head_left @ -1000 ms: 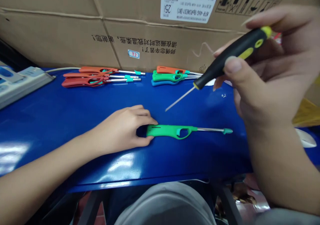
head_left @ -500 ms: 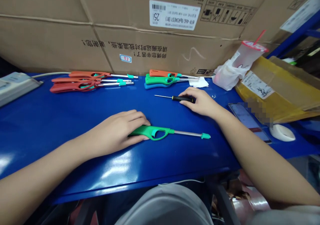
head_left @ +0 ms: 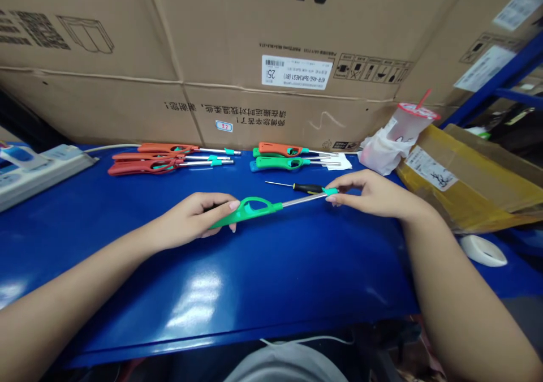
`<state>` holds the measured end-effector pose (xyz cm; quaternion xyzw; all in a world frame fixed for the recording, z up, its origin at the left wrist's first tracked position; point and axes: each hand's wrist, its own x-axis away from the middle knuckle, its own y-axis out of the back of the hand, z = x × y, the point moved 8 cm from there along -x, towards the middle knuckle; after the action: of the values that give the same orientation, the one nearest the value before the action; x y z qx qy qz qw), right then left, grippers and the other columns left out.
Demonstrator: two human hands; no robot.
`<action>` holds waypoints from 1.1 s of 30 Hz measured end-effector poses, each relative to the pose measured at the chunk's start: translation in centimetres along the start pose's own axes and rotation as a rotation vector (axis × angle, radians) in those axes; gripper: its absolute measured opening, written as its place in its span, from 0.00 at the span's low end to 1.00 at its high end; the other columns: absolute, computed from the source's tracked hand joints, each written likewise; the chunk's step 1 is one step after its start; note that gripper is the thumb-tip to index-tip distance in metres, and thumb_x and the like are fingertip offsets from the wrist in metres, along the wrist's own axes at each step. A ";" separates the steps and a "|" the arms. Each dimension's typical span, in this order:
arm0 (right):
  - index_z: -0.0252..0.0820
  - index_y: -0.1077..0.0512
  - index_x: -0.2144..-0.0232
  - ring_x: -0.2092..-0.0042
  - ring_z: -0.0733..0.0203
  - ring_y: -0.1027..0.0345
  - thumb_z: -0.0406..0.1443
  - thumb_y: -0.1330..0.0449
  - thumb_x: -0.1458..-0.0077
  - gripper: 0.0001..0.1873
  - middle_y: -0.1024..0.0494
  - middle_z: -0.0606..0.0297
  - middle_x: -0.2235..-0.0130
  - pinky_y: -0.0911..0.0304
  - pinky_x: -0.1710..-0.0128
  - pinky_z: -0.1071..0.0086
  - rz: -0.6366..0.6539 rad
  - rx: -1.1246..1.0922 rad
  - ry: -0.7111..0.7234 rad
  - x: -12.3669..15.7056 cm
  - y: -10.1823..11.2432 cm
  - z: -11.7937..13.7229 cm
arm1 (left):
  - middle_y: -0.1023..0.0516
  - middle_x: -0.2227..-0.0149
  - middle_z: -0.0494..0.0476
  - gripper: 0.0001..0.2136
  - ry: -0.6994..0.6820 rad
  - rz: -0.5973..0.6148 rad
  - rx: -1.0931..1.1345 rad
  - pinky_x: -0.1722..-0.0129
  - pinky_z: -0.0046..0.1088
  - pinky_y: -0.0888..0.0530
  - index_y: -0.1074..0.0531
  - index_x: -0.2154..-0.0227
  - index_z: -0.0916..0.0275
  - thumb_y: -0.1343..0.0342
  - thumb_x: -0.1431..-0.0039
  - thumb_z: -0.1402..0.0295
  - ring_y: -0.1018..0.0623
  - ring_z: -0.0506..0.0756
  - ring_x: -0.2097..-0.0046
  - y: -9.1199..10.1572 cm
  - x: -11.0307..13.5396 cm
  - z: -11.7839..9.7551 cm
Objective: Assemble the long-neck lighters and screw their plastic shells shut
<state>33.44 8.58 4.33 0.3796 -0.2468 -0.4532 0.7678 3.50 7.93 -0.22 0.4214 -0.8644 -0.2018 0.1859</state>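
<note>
The left hand [head_left: 197, 218] is gripping the green lighter [head_left: 276, 207] by its handle; the right hand [head_left: 367, 194] is pinching its tip. Over the table [head_left: 305, 280], its long axis is running left-to-right, tip pointing right and slightly away.

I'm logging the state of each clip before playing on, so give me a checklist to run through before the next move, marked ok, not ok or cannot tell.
1. Left hand holding the green lighter by its handle: ok.
2. Right hand at the teal tip on the metal rod: ok, fingertips are on it.
3. Teal tip loose on the rod: cannot tell; fingers partly cover it.
4. Screwdriver in a hand: not ok; it lies on the blue table beyond the rod.
5. Other lighters apart from the held one: ok, in two groups near the carton.
</note>
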 end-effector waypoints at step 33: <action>0.39 0.28 0.66 0.73 0.62 0.40 0.33 0.52 0.27 0.16 0.27 0.65 0.70 0.51 0.71 0.66 -0.119 0.593 0.607 0.4 -9.4 9.0 | 0.24 0.78 0.55 0.24 0.162 0.138 0.365 0.86 0.19 0.48 0.22 0.70 0.67 0.38 0.38 0.46 0.42 0.42 0.84 -4.4 0.7 0.6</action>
<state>22.34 2.14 2.03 0.7136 -0.1070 -0.2741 0.6358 5.68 5.02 -2.80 0.4028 -0.8956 0.0060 0.1889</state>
